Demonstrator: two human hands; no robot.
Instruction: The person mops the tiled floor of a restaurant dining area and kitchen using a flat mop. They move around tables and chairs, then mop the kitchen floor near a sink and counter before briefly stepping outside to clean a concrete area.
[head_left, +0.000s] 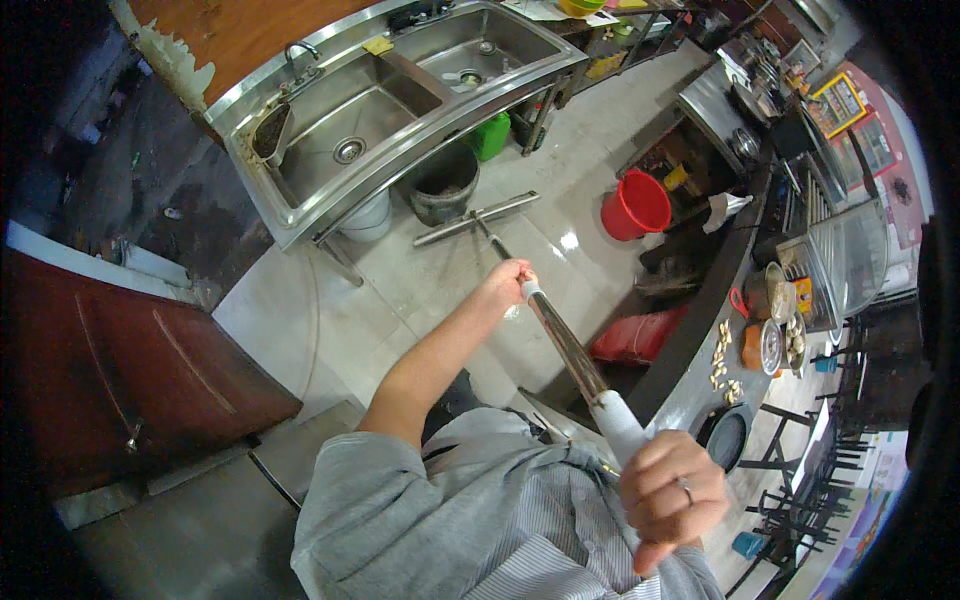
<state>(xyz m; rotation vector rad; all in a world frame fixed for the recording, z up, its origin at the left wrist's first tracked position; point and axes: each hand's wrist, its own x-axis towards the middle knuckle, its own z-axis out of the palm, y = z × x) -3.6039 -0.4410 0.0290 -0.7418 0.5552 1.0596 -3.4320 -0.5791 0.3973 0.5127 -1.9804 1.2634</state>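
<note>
A floor squeegee with a long metal pole (564, 341) slants across the middle of the view. My left hand (512, 283) grips the pole partway down, with that arm stretched forward. At the top end, my right hand (673, 495), with a ring on one finger, is closed around the white grip (618, 421), near my body. The squeegee's wide metal head (480, 217) rests on the wet tiled floor (420, 285), just in front of a dark bucket (444, 184) by the sink.
A two-basin steel sink (352, 112) stands ahead, with a white bucket (367, 217) and green container (491, 136) below. To the right are a red bucket (636, 206), a red container (637, 335) and a counter (694, 379) with garlic cloves. A brown door (150, 375) stands left.
</note>
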